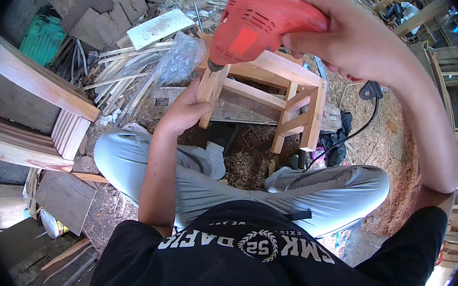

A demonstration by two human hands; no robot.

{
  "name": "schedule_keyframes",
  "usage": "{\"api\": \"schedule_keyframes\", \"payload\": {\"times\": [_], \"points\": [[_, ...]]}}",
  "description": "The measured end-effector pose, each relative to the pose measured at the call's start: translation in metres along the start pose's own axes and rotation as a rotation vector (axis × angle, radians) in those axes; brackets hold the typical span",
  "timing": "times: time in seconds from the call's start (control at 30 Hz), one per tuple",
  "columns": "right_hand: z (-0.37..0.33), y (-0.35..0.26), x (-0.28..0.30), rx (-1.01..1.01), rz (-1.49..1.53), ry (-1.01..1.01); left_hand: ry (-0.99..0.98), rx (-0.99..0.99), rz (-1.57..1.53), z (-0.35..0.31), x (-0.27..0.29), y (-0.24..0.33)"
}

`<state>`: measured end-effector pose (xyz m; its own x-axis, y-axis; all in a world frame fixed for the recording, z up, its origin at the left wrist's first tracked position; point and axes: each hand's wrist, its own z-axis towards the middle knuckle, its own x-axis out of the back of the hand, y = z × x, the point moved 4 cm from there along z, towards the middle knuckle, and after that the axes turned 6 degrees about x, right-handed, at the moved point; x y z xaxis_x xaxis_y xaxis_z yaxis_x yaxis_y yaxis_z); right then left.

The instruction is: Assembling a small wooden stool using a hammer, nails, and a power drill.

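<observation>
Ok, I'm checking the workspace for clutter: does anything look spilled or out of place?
Yes: wood shavings litter the ground between the feet, and a crumpled clear plastic sheet lies over thin wood strips, left of the wooden frame, looking discarded.

From my monitor I see a smooth plastic drill (254, 27), matt bare-wood frame (255, 95), glossy crinkled plastic wrap (182, 58)

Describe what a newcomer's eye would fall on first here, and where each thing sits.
The red drill stands out at top centre, held in the right hand with its nose pointing down. Beneath it, near the middle, is a pale wooden frame, its left end gripped by the left hand. The black shirt fills the bottom.
</observation>
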<state>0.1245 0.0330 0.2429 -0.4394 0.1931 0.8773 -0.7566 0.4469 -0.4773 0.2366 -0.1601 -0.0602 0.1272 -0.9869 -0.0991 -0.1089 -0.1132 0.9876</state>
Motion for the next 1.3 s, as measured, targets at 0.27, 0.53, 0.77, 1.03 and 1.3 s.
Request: {"api": "schedule_keyframes", "payload": {"times": [0.27, 0.53, 0.77, 1.03, 1.3], "points": [[0.022, -0.052, 0.016, 0.318, 0.002, -0.328, 0.021, -0.016, 0.028, -0.002, 0.001, 0.003], [0.011, -0.084, 0.01, 0.363, -0.596, -0.507, -0.021, -0.053, 0.104, 0.003, -0.008, 0.014], [0.069, -0.071, -0.018, 0.43, -1.233, -0.906, -0.01, -0.013, 0.07, -0.002, -0.005, 0.013], [0.063, -0.058, -0.007, 0.245, -0.985, -0.786, -0.026, 0.009, 0.074, -0.001, -0.009, 0.017], [0.059, -0.071, -0.013, 0.054, -0.718, -0.654, -0.037, 0.0, 0.068, 0.001, -0.004, 0.01]]}}
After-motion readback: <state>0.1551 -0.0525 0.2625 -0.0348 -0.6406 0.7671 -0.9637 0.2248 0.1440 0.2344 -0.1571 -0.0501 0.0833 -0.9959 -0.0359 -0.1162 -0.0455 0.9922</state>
